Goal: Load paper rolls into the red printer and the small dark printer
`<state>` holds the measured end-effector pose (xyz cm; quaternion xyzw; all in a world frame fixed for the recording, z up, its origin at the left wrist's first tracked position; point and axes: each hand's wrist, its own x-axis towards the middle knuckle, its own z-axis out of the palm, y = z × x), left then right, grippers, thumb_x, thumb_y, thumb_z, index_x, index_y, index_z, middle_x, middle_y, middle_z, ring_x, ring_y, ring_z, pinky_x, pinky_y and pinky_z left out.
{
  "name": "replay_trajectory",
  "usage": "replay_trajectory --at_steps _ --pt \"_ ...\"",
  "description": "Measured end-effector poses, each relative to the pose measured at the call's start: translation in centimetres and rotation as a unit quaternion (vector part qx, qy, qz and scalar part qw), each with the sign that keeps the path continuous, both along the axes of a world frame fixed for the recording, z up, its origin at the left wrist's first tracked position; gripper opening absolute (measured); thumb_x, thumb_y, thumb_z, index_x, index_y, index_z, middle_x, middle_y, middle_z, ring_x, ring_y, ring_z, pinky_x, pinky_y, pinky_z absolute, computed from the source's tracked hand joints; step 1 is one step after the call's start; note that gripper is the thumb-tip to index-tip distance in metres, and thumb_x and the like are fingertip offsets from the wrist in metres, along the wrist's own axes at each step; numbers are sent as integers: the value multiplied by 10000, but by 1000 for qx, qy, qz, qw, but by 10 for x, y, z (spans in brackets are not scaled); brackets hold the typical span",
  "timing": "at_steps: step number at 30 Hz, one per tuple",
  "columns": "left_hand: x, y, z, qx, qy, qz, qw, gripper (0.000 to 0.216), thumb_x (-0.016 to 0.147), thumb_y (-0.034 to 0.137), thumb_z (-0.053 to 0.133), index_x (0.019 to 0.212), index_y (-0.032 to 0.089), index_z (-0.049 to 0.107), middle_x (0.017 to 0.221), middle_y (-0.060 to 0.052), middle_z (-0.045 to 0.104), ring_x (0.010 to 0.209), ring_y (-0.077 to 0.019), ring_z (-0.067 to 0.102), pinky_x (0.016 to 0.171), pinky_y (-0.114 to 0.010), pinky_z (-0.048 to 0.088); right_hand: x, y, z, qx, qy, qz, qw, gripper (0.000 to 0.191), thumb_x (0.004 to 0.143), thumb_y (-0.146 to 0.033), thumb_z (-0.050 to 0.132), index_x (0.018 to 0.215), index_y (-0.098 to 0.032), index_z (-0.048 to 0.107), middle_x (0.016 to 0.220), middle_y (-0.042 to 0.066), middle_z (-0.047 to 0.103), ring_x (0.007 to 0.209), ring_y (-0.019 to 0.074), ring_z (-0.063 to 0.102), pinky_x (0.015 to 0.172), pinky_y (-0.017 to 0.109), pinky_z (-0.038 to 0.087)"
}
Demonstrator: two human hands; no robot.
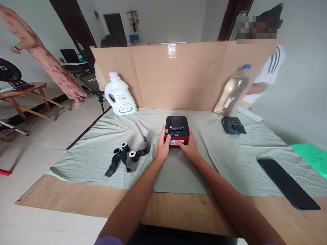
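Note:
A small black-and-red label printer [178, 124] sits at the middle of the cloth, with a strip of dark film or paper lying over its top slot. My left hand [162, 145] grips its left side, thumb on the front edge. My right hand [189, 145] grips the right side, thumb pressed to the front near a white label. Left of my hands lie several dark paper rolls [133, 156] with white cores, their ends partly unrolled. Farther right rests a second, smaller black printer [233, 125], with a dark strip hanging from its front.
A white detergent jug [122, 98] and a large clear bottle [233, 90] stand before a cardboard screen [176, 78]. A dark flat slab [287, 183] lies at right, near a green plastic item [310, 156]. People stand beyond at left [48, 58] and right [268, 71].

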<state>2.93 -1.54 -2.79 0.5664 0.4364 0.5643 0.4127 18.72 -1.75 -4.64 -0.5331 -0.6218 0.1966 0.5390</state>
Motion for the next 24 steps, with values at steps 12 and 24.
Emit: replay_trajectory --at_steps 12,24 --pt "-3 12 -12 85 -11 36 996 243 970 369 494 1151 220 559 1292 -82 626 1215 -202 593 1068 -361 454 -1 -2 3 20 -2 0 1000 972 789 -466 727 1576 -200 222 1550 158 414 1422 314 411 1184 511 330" --pt "-7 21 -11 67 40 50 996 170 973 373 476 1010 226 553 1091 -44 666 1062 -179 634 956 -308 491 9 -4 24 -18 -18 26 999 752 840 -473 665 1475 -221 352 1468 148 492 1267 274 544 1086 461 442"
